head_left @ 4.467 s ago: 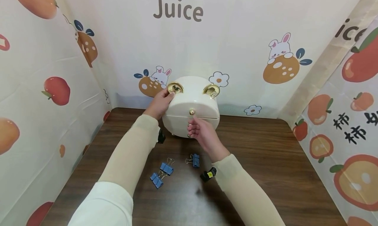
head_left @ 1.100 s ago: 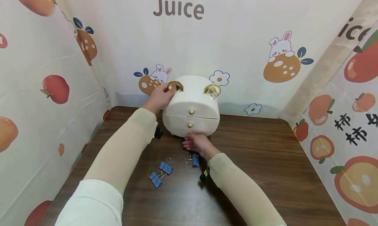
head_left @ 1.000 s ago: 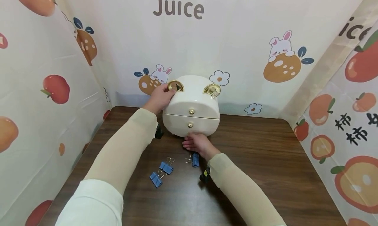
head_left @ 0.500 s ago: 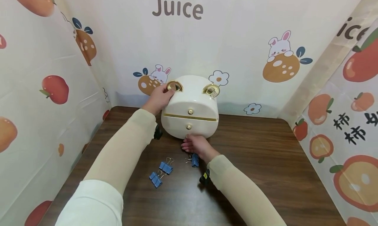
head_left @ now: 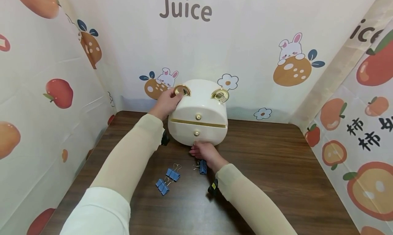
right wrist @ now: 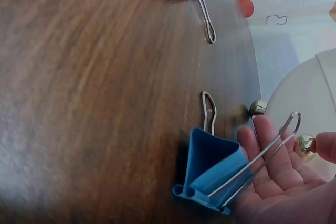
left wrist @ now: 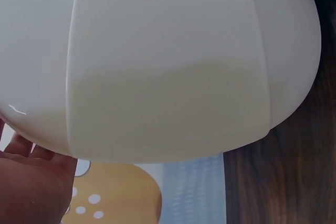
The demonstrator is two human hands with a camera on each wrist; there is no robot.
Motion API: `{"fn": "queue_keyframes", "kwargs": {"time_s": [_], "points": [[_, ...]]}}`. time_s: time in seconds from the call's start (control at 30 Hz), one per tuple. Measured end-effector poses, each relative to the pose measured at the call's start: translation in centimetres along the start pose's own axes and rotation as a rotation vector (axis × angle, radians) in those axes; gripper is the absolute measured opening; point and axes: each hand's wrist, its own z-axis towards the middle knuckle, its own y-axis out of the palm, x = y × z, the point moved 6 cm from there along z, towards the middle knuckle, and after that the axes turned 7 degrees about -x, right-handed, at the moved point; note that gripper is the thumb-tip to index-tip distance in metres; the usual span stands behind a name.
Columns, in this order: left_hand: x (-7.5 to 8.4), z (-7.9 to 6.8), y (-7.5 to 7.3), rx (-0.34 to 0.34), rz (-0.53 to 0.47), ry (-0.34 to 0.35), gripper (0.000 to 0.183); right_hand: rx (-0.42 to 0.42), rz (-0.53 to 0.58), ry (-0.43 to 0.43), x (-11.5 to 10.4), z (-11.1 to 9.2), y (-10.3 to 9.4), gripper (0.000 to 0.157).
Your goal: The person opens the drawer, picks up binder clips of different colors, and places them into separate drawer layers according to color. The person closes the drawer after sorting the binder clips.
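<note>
On the wooden table stands a white rounded drawer box (head_left: 212,108) with two gold ear-shaped rings on top. My left hand (head_left: 165,103) holds its upper left side by the left gold ring (head_left: 183,89); in the left wrist view the fingers (left wrist: 39,153) reach behind the box. The lower drawer (head_left: 208,134) stands slightly out, with a narrow gold-coloured gap above it. At its bottom my right hand (head_left: 207,153) pinches a gold knob (right wrist: 306,145) between thumb and fingers. A blue binder clip (head_left: 202,166) lies just below this hand, handles raised.
Two more blue binder clips, one nearer the box (head_left: 173,174) and one nearer me (head_left: 162,187), lie left of centre on the table (head_left: 261,177). A printed cloth wall (head_left: 251,57) rises close behind the box and on both sides.
My right hand has gone from the middle of the front down to the low knob. The lower drawer has come out slightly towards me, opening a gap. My left hand stays on the box.
</note>
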Motion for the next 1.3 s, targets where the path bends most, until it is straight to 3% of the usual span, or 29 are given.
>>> {"fn": "queue_keyframes", "kwargs": {"time_s": [0.47,1.3], "points": [[-0.3,-0.1,0.1,0.053,-0.021,0.015,0.044,0.084,-0.056,-0.063,0.2,-1.0,0.4,0.037],[-0.7,-0.2,0.3,0.05,-0.016,-0.023,0.045,0.126,-0.137,-0.112,0.7,-2.6,0.7,0.038]]}}
